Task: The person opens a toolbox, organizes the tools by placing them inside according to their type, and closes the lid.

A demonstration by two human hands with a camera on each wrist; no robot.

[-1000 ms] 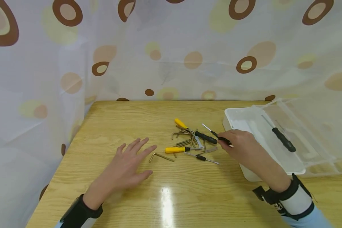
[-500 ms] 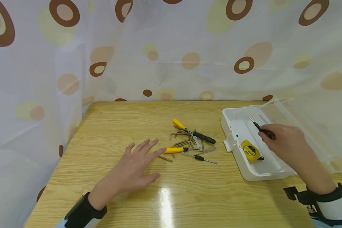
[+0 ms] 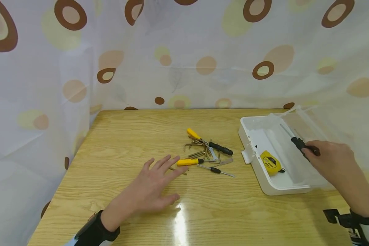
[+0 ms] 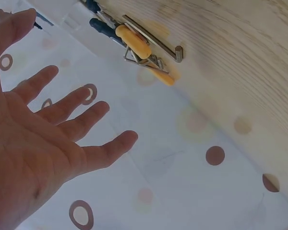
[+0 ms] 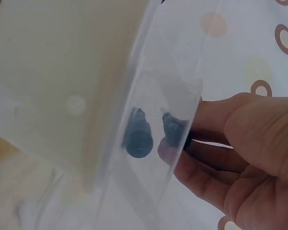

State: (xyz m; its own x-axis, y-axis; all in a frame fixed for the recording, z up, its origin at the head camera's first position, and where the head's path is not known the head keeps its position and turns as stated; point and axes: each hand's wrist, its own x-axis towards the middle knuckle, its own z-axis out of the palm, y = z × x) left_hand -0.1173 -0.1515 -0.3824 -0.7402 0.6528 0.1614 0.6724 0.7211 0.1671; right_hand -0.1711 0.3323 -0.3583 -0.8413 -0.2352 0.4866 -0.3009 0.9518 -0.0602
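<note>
My right hand (image 3: 335,164) pinches the black handle of a screwdriver (image 3: 314,149) over the open box's see-through lid. Beside it lies another black-handled screwdriver (image 3: 297,141). Through the clear wall, the right wrist view shows the gripped screwdriver's handle (image 5: 175,132) next to the other dark handle (image 5: 139,139). Fingers spread, my left hand (image 3: 152,184) hovers over the table, overlapping a brass-coloured hex key (image 3: 179,171) in the head view. Just past its fingertips is a yellow-handled screwdriver (image 3: 189,162), at the near side of a tool pile.
The white box (image 3: 269,186) stands on the table's right with a yellow tape measure (image 3: 270,164) inside. In the pile are several hex keys, a small wrench (image 3: 213,153) and a black handle (image 3: 220,148). A small double-ended screwdriver (image 3: 215,170) lies in front. Patterned cloth (image 3: 184,68) hangs behind.
My right hand has carried the screwdriver from beside the pile rightward across the box to its lid, uncovering the tape measure. My left hand has drifted right, toward the yellow-handled screwdriver.
</note>
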